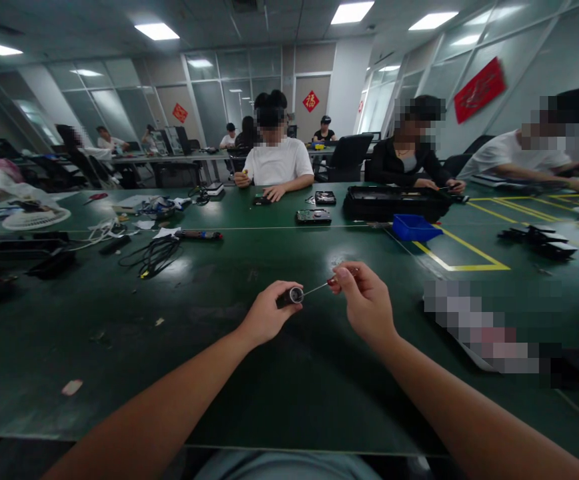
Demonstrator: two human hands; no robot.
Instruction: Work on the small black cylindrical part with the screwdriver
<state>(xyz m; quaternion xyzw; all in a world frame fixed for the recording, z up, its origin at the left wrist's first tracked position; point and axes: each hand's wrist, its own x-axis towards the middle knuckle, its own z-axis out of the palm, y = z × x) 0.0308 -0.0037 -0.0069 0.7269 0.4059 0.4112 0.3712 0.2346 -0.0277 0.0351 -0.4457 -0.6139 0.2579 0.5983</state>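
Note:
My left hand point(265, 312) is closed around a short dark cylindrical handle point(289, 297) whose round silvery end faces right. My right hand point(362, 297) pinches a thin metal bit point(317, 289) between thumb and forefinger, and the bit's tip sits at the handle's open end. Both hands hover just above the green table point(209, 360), close to its middle in front of me.
A blue bin point(412, 227) and a long black case point(392, 202) lie at the back right beside yellow floor-tape lines. Black cables point(154, 255), a screwdriver point(199, 235) and a white fan point(34, 217) lie to the left. Several people sit across the table.

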